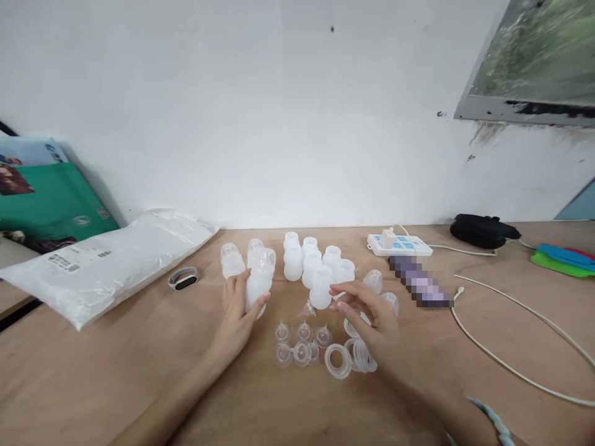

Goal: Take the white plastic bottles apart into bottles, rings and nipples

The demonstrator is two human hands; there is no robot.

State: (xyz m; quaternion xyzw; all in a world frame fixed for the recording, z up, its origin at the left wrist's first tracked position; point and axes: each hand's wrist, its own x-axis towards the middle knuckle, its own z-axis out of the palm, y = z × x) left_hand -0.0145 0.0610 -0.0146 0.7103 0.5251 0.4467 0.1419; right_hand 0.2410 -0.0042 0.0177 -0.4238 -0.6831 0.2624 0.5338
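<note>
Gripping a capped bottle (258,286) near the desk (93,371) centre, the left hand (237,316) has fingers and thumb closed round the bottle's body, which stands roughly upright. Right hand (372,319) is open with fingers loosely curved and nothing seen in it. It lies above the rings (339,360), and contact with them cannot be determined. Its fingertips are just beside the uncapped bottles (311,263) grouped toward the rear edge. Teats (302,344) sit between the two hands. A white bag (116,260) lies at the left edge with a wristband (183,279) beside it. Power strip (400,243) is at the rear edge, and a cable (511,368) trails toward the right edge.
</note>
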